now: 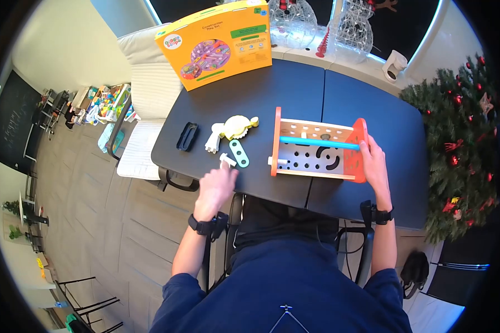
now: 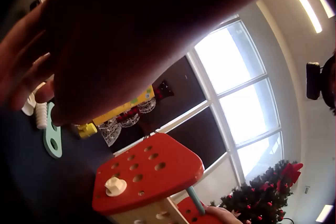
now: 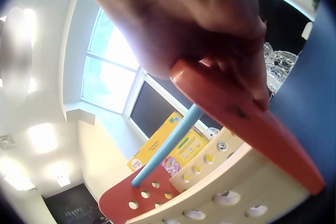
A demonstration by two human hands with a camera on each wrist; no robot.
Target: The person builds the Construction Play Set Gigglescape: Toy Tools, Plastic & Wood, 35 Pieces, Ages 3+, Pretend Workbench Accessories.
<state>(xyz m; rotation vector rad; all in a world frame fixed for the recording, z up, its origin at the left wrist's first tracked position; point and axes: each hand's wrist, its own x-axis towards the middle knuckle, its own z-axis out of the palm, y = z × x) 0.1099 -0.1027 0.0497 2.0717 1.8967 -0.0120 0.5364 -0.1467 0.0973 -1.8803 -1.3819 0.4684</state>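
Note:
My left hand (image 1: 216, 187) is at a white bolt (image 1: 227, 160) on the table, fingertips at or just over it; contact is unclear. In the left wrist view the fingers (image 2: 23, 61) reach out loosely above the threaded bolt (image 2: 41, 115). A mint strip with holes (image 1: 239, 154) lies beside it, with yellow and white pieces (image 1: 238, 127) behind. My right hand (image 1: 375, 166) grips the red-orange end panel (image 3: 236, 108) of a toy toolbox with a blue bar (image 1: 319, 143). A white bolt head (image 2: 115, 186) sits in the opposite end panel.
A black tray-like piece (image 1: 188, 137) lies left of the loose parts. The yellow box (image 1: 222, 44) stands at the table's back edge. A padded chair (image 1: 144, 133) is on the left; a decorated tree (image 1: 455, 150) stands on the right.

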